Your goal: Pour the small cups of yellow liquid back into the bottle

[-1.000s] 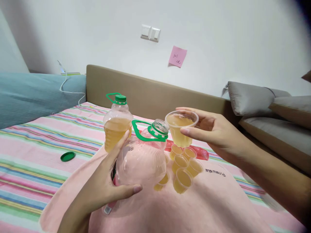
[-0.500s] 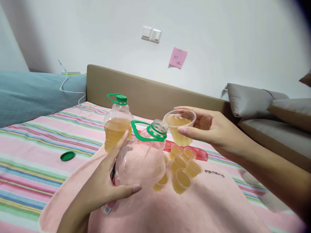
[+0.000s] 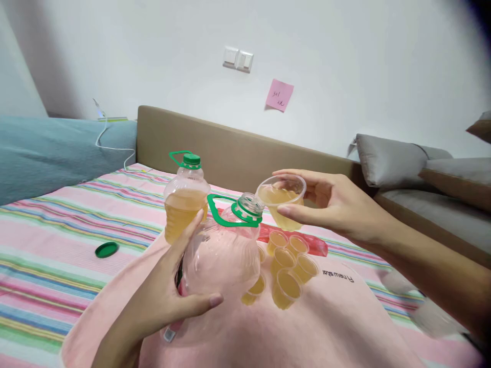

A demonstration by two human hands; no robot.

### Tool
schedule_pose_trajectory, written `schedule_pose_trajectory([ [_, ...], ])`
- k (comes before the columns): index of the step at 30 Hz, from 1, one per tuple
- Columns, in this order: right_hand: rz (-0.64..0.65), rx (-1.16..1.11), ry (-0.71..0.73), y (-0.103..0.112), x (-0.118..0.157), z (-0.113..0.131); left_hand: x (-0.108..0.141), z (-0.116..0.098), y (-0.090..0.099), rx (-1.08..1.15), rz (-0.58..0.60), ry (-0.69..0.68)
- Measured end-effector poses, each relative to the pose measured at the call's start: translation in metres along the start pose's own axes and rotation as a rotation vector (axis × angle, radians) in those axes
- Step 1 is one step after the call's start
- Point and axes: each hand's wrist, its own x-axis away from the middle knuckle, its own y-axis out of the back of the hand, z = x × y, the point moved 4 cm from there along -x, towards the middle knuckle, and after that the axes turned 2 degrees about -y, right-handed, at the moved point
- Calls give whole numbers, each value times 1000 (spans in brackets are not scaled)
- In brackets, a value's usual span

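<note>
My left hand (image 3: pixel 169 286) is wrapped round a clear plastic bottle (image 3: pixel 226 255) with a green carry ring (image 3: pixel 233 214) at its uncapped neck. No liquid shows in this bottle. Between thumb and fingers, my right hand (image 3: pixel 326 202) grips a clear plastic cup (image 3: pixel 283 202) of yellowish liquid. The cup tilts a little towards the bottle mouth, its rim at or close to the neck. Several smaller-looking filled cups (image 3: pixel 288 286) stand grouped below on a pink cloth (image 3: pixel 326 332). Behind the bottle stands a second, capped bottle (image 3: pixel 184 209), partly full of amber liquid.
A green cap (image 3: pixel 106 249) lies on the striped bedsheet (image 3: pixel 42 245) at the left. Red plastic wrapping (image 3: pixel 314 243) is behind the cups. Grey cushions (image 3: pixel 406 161) are piled at the right, beside a brown headboard (image 3: pixel 238 148). Clear plastic items (image 3: pixel 437 317) lie at the lower right.
The cup has shifted slightly left and tilts a bit more towards the bottle neck. My left hand keeps its hold on the bottle. The whole view has dropped slightly.
</note>
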Motion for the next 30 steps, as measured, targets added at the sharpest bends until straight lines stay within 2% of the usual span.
schedule_pose_trajectory([
  [3, 0, 12, -30, 1, -1, 0, 1, 0, 0, 9, 5, 16],
  [15, 72, 65, 61, 4, -5, 6, -1, 1, -1, 1, 8, 24],
  [30, 96, 141, 88, 5, -9, 12, 2, 1, 1, -16, -1, 12],
])
